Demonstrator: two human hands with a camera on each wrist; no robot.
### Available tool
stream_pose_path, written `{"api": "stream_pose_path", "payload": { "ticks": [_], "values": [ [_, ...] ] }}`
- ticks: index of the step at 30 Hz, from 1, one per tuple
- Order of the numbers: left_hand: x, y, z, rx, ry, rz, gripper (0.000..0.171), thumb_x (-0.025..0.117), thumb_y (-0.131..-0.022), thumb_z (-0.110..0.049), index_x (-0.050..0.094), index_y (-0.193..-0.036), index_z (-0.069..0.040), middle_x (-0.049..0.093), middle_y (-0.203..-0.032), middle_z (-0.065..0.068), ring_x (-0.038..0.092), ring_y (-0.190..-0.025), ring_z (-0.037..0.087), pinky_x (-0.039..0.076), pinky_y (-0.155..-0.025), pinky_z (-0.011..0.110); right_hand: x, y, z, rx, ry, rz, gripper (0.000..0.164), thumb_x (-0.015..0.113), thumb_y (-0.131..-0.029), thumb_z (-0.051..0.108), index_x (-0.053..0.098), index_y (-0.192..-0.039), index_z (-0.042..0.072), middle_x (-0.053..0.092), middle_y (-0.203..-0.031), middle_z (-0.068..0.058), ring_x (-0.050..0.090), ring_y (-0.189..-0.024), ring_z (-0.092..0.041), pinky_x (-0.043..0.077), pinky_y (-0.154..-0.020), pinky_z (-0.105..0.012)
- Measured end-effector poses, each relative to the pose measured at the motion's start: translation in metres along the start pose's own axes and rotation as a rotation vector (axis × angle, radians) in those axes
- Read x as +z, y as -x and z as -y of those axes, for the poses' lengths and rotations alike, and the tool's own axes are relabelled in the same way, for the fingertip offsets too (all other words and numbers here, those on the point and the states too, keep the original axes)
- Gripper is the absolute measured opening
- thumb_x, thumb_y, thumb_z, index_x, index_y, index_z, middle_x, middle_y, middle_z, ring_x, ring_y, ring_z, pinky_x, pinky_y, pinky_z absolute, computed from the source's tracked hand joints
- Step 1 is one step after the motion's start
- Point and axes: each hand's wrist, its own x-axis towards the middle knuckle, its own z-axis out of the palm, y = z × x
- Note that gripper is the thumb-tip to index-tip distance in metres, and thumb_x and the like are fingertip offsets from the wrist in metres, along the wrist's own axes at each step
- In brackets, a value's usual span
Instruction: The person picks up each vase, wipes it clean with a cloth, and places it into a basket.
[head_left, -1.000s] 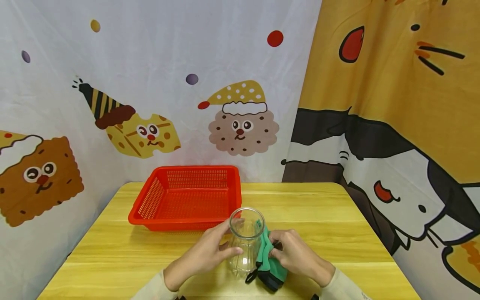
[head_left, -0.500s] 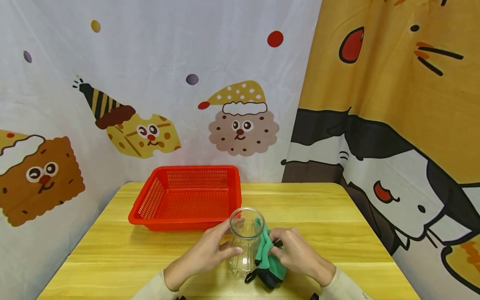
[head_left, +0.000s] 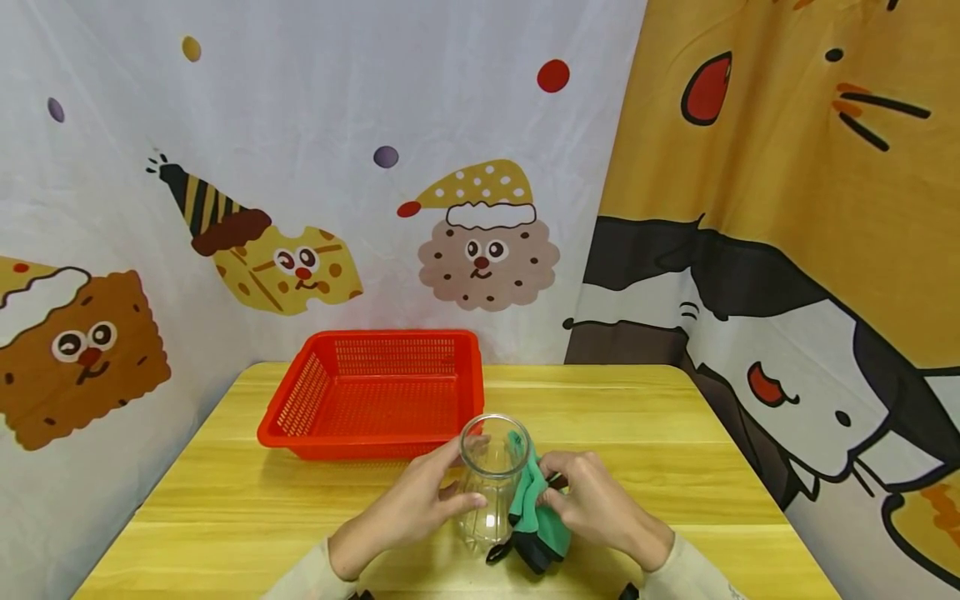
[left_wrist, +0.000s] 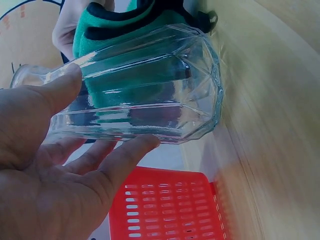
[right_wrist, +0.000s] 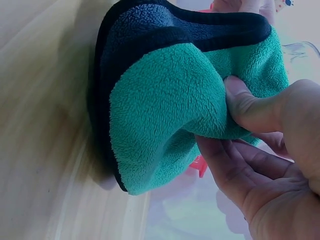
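A clear glass vase [head_left: 487,518] with a round, open mouth stands upright on the table in the head view. My left hand [head_left: 414,504] holds its left side, thumb in front and fingers behind. In the left wrist view the vase [left_wrist: 145,90] shows faceted sides, with green cloth visible through the glass. On its right, my right hand [head_left: 600,507] pinches a bunched cleaning cloth [head_left: 551,527], green with black edging, against or very near the glass. The right wrist view shows the fluffy cloth [right_wrist: 165,90] folded between thumb and fingers, its other face dark grey.
Behind the left hand sits a red plastic basket [head_left: 390,400] with slotted walls and nothing visible inside. The wooden table [head_left: 645,417] ends at a curtain [head_left: 300,100] printed with cartoon figures.
My right hand and the cloth have shifted slightly away from me and to the left along the glass. The left hand and the vase keep their place.
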Motion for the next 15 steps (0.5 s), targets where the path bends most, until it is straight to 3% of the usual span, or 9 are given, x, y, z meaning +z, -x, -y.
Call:
{"api": "stream_pose_path", "payload": {
  "ticks": [15],
  "values": [
    [-0.001, 0.0004, 0.001, -0.001, 0.026, 0.02, 0.077, 0.087, -0.106, -0.032, 0.05, -0.174, -0.025, 0.07, -0.167, 0.01, 0.074, -0.147, 0.038, 0.061, -0.123, 0.064, -0.0055, -0.0038, 0.0071, -0.007, 0.019, -0.025, 0.033, 0.089, -0.094, -0.009, 0.082, -0.1, 0.023, 0.086, -0.103, 0.01, 0.083, -0.099, -0.004, 0.074, -0.084, -0.025]
  ]
}}
